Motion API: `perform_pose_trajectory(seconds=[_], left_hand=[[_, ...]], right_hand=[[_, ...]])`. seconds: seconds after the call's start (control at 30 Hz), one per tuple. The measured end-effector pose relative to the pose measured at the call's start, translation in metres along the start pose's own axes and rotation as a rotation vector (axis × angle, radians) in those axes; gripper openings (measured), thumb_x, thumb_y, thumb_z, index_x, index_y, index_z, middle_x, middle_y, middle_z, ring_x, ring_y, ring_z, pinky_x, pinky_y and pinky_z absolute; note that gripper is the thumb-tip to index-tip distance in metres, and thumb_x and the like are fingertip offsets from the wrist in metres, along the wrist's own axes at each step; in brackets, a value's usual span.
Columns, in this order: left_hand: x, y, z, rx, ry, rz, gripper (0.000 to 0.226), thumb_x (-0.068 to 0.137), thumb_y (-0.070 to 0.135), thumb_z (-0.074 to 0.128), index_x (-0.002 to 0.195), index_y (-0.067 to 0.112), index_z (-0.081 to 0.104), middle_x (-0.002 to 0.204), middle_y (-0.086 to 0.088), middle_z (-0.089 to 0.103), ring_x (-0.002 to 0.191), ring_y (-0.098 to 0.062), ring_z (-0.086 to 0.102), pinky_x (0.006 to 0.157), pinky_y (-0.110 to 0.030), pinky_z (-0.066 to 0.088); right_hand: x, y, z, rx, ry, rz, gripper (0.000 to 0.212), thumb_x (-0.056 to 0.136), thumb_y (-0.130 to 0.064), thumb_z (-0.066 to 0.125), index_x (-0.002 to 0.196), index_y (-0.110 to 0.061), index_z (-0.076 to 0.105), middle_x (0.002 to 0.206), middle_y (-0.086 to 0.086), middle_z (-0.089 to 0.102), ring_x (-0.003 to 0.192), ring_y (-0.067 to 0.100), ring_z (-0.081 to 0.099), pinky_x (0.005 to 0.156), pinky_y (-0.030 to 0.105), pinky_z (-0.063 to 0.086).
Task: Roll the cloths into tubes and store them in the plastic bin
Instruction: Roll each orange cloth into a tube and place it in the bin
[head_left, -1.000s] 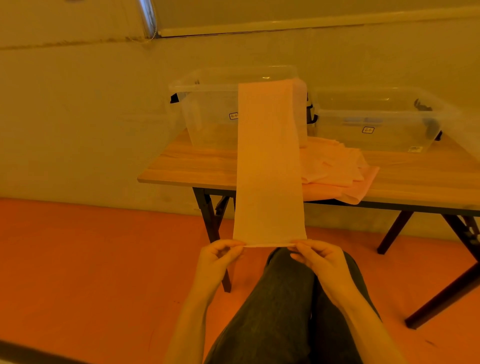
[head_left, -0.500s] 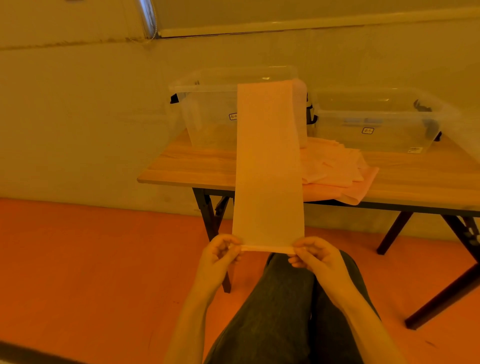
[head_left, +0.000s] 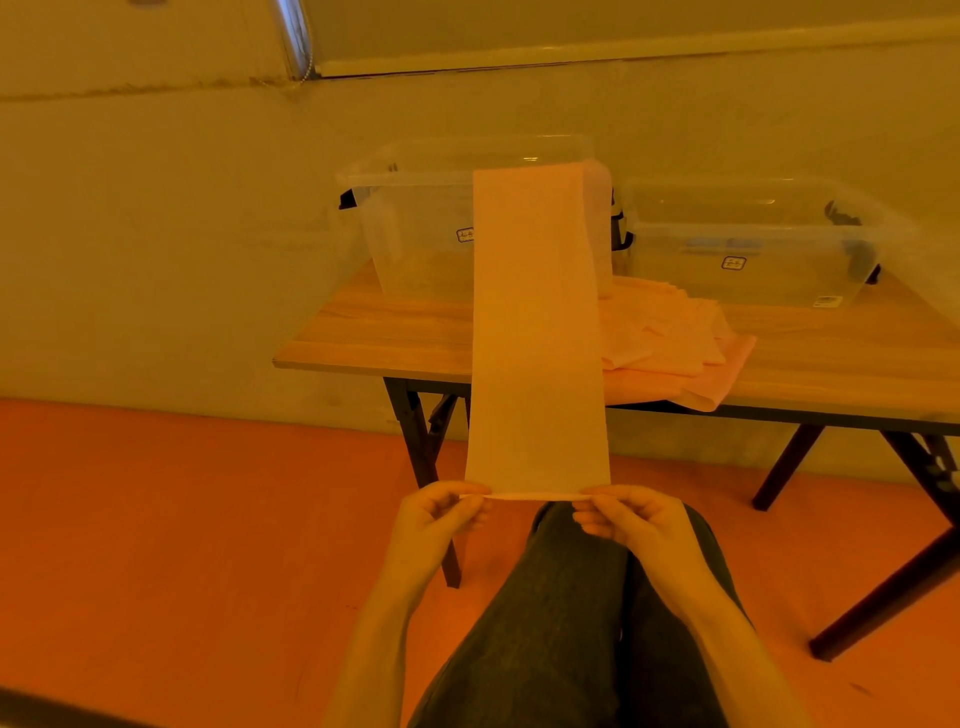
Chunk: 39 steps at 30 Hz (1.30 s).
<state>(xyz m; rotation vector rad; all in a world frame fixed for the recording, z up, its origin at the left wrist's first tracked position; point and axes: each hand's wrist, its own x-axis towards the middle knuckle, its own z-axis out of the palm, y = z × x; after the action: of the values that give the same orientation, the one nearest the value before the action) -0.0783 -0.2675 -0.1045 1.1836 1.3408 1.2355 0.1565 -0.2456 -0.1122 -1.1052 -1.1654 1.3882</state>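
Pink cloth (head_left: 537, 332), folded into a long strip, stretches from the near hands up over the rim of the left plastic bin (head_left: 415, 234) on the wooden worktop (head_left: 363, 338). Left hand (head_left: 436, 525) and right hand (head_left: 636, 525) each have their grip clamped on a near corner of the strip, fingers pinching its edge. More pink cloths (head_left: 670, 348) lie heaped on the worktop, right of the strip, near a second clear bin (head_left: 753, 244).
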Motion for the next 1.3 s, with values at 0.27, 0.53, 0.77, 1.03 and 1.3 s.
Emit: perform_pose_trajectory(seconds=[0.27,0.53,0.77,1.03,1.3], left_hand=[[0.004,0.002,0.004,0.018,0.034,0.017,0.013,0.086,0.009,0.061,0.093,0.013,0.071,0.084,-0.002,0.071,0.079,-0.013,0.066,0.072,-0.023,0.054],[0.003,-0.001,0.002,0.029,0.034,0.032,0.011,0.088,0.01,0.06,0.094,0.015,0.067,0.08,-0.001,0.068,0.073,-0.016,0.064,0.068,-0.024,0.054],[0.0,-0.002,-0.002,0.006,0.026,-0.011,0.017,0.081,0.007,0.068,0.094,0.016,0.072,0.086,-0.001,0.072,0.081,-0.018,0.068,0.073,-0.026,0.056],[0.004,0.002,0.005,0.043,0.03,0.012,0.011,0.085,0.013,0.063,0.092,0.013,0.071,0.085,-0.002,0.071,0.084,-0.018,0.068,0.078,-0.03,0.056],[0.004,0.005,0.007,0.054,0.015,0.038,0.011,0.088,0.008,0.059,0.094,0.013,0.066,0.077,0.0,0.067,0.071,-0.013,0.064,0.066,-0.022,0.052]], right_hand=[[-0.001,-0.005,0.002,0.008,0.053,-0.051,0.018,0.087,-0.005,0.06,0.101,-0.011,0.069,0.086,0.011,0.073,0.077,0.02,0.07,0.069,0.025,0.057],[-0.002,-0.005,0.002,-0.009,0.024,-0.03,0.015,0.086,0.0,0.06,0.095,-0.007,0.069,0.081,0.013,0.073,0.073,0.02,0.07,0.065,0.022,0.056],[-0.004,-0.009,0.0,-0.028,0.03,-0.036,0.015,0.082,0.0,0.065,0.092,-0.009,0.072,0.081,0.012,0.073,0.077,0.022,0.07,0.068,0.022,0.056],[-0.003,-0.012,0.002,-0.003,0.083,-0.064,0.013,0.084,-0.003,0.062,0.094,-0.007,0.07,0.084,0.01,0.073,0.08,0.021,0.071,0.069,0.022,0.057],[-0.003,-0.013,0.001,-0.041,0.048,-0.078,0.015,0.086,-0.001,0.061,0.094,-0.009,0.07,0.079,0.008,0.071,0.072,0.018,0.069,0.065,0.021,0.056]])
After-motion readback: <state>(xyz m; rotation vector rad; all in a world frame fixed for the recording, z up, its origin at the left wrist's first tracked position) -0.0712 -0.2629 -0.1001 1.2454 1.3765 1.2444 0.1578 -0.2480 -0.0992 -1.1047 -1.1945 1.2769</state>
